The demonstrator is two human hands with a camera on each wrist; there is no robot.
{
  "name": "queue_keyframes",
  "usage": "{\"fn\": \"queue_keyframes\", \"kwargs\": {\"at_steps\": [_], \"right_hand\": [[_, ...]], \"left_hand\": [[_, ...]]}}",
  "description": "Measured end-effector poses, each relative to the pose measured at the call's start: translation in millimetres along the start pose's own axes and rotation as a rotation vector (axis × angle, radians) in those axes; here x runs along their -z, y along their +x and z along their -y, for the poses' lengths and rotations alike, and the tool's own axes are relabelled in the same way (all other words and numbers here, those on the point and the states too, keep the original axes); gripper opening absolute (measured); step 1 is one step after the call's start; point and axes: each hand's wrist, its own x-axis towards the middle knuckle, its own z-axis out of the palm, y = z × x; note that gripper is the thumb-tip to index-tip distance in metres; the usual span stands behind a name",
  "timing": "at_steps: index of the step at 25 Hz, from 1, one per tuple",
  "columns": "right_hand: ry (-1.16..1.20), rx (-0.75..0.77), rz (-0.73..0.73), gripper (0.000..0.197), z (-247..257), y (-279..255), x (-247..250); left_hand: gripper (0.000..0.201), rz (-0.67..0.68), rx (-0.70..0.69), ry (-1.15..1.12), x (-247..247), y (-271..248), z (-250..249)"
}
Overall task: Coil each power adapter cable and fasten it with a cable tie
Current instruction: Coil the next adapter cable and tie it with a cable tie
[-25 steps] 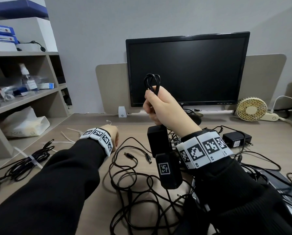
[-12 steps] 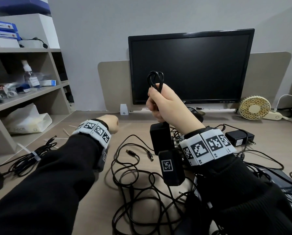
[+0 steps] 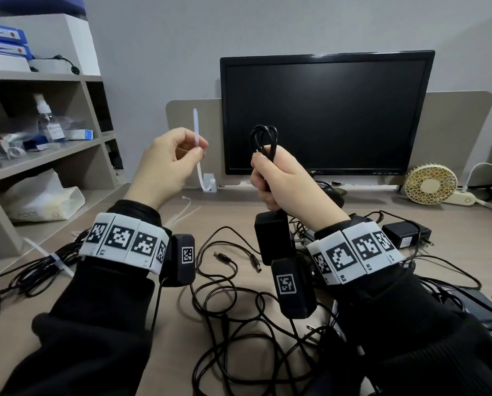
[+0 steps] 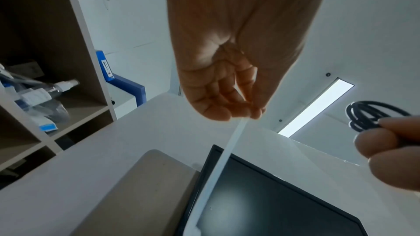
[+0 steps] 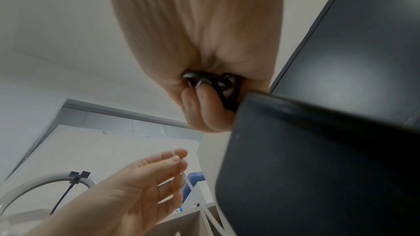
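Tie in your left, coil in your right

Your left hand pinches the white cable tie upright; your right hand fists the coiled cable, loops poking above, adapter brick dangling below.

1. Left hand raised, palm turned inward toward the right; thumb and forefinger pinch together at the tips, other fingers loosely curled.
2. Right hand raised at the same height, just beside the left and apart from it, closed in a fist, knuckles to the left.
3. Both forearms in black sleeves, angled up, each wrist wearing a white marker band.
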Motion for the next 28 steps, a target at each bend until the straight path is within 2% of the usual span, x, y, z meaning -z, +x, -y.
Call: {"fn": "queue_keyframes", "kwargs": {"at_steps": [4, 8, 14, 18, 22, 26, 28], "right_hand": [[0.049, -0.019, 0.007, 0.016, -1.5, 2.1, -4.1], [0.062, -0.004, 0.035, 0.018, 1.0, -1.2, -9.1], [0.284, 0.062, 0.122, 0.020, 5.4, -6.8, -13.9], [0.463, 0.059, 0.155, 0.021, 4.6, -6.9, -8.0], [0.470, 0.026, 0.190, 0.020, 3.5, -6.7, -7.2], [0.548, -0.018, 0.179, 0.029, 1.0, -5.2, -4.4], [0.641, -0.058, 0.164, 0.025, 1.9, -4.7, 0.3]], "left_hand": [[0.017, -0.124, -0.103, -0.053, 10.6, -2.5, -4.1], [0.019, -0.259, -0.103, -0.353, 7.9, -2.9, -18.4], [0.018, -0.090, -0.107, -0.564, -2.1, -11.1, -32.4], [0.017, -0.008, -0.099, -0.496, -3.1, -11.6, -28.7], [0.017, 0.020, -0.119, -0.406, -6.4, -13.2, -28.6], [0.023, 0.164, -0.155, -0.343, -5.6, -15.3, -31.0], [0.026, 0.227, -0.148, -0.336, -2.3, -16.4, -30.8]]}}
